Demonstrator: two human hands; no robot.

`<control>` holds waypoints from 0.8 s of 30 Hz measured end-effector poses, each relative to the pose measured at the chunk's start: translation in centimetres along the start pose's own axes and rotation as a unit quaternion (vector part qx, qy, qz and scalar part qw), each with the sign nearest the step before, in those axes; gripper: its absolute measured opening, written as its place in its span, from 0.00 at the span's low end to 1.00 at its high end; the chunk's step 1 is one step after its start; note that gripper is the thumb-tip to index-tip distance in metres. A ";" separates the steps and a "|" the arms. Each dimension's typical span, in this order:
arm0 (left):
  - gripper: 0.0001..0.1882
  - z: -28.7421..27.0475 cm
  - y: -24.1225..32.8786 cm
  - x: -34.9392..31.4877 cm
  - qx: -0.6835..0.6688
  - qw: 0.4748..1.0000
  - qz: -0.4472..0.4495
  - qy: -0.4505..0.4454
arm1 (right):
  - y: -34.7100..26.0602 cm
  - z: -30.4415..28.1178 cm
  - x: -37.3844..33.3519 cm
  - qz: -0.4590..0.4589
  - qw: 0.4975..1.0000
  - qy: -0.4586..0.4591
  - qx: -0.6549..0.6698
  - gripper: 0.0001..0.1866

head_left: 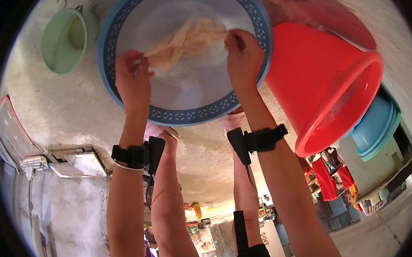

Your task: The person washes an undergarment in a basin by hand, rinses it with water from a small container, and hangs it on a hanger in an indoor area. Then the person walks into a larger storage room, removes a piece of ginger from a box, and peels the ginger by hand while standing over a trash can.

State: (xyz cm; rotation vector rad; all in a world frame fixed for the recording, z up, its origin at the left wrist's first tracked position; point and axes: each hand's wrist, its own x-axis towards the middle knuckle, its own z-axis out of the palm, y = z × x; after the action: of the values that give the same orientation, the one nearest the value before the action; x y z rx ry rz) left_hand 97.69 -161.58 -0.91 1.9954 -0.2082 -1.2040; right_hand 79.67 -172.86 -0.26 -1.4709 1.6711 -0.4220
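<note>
A crumpled, pale tan cloth (pixel 188 40) stretches across the inside of a blue basin (pixel 178 117), between my two hands. The basin has a patterned rim, and its cloudy contents look like water. My left hand (pixel 133 76) pinches the cloth's left end near the rim. At the other side, my right hand (pixel 245 56) is closed on the right end. Whether the middle of the cloth lies under the water or at its surface, I cannot tell.
A pale green bucket (pixel 63 42) stands to the left of the basin. Close on the right is a large red tub (pixel 316 74), tilted with its mouth toward the lower right. Stacked blue and green basins (pixel 376 126) sit beyond it. My feet are just below the blue basin on the concrete floor.
</note>
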 end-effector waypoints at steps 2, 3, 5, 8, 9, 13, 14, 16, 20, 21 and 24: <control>0.16 0.3 -0.5 0.8 -0.048 0.991 0.112 0.058 | -0.3 1.9 0.5 -0.113 0.992 0.000 -0.049 0.18; 0.18 0.7 0.5 0.6 0.108 0.962 0.242 0.070 | -0.2 3.0 0.5 -0.221 0.970 -0.001 -0.098 0.24; 0.21 1.6 -0.6 1.3 0.261 0.893 0.359 0.075 | 0.3 4.5 0.4 -0.254 0.950 -0.062 -0.172 0.27; 0.25 1.9 -3.5 2.0 0.472 0.827 0.291 -0.096 | 2.1 5.7 -0.2 -0.288 0.903 -0.133 -0.288 0.27; 0.25 2.5 -3.5 1.2 0.469 0.829 0.289 -0.097 | 2.7 5.6 -0.5 -0.291 0.883 -0.145 -0.338 0.24; 0.21 3.0 -4.8 0.2 0.543 0.796 0.252 -0.086 | 4.1 4.7 -2.0 -0.221 0.892 -0.186 -0.347 0.16; 0.16 3.1 -5.7 0.2 0.550 0.791 0.253 -0.094 | 4.6 4.5 -2.4 -0.208 0.891 -0.193 -0.353 0.14; 0.14 3.0 -6.3 -1.2 0.583 0.769 0.233 -0.118 | 5.4 4.1 -2.7 -0.201 0.890 -0.194 -0.361 0.12; 0.09 0.4 -6.4 -1.6 0.615 0.745 0.150 -0.209 | 3.8 3.1 -4.6 -0.120 0.930 -0.221 -0.270 0.08; 0.09 0.6 -6.5 -2.2 0.606 0.752 0.150 -0.211 | 3.9 1.7 -4.6 -0.088 0.946 -0.213 -0.228 0.06; 0.07 -2.9 -2.9 -3.8 0.269 0.942 0.177 -0.088 | 1.7 -1.0 -4.9 -0.101 0.979 -0.083 -0.159 0.07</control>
State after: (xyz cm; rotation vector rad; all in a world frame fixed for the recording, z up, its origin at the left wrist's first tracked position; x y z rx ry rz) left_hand 97.28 -156.14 0.43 2.1671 -1.0391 -1.1663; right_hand 77.54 -168.15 0.87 -1.8666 1.5110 -0.1350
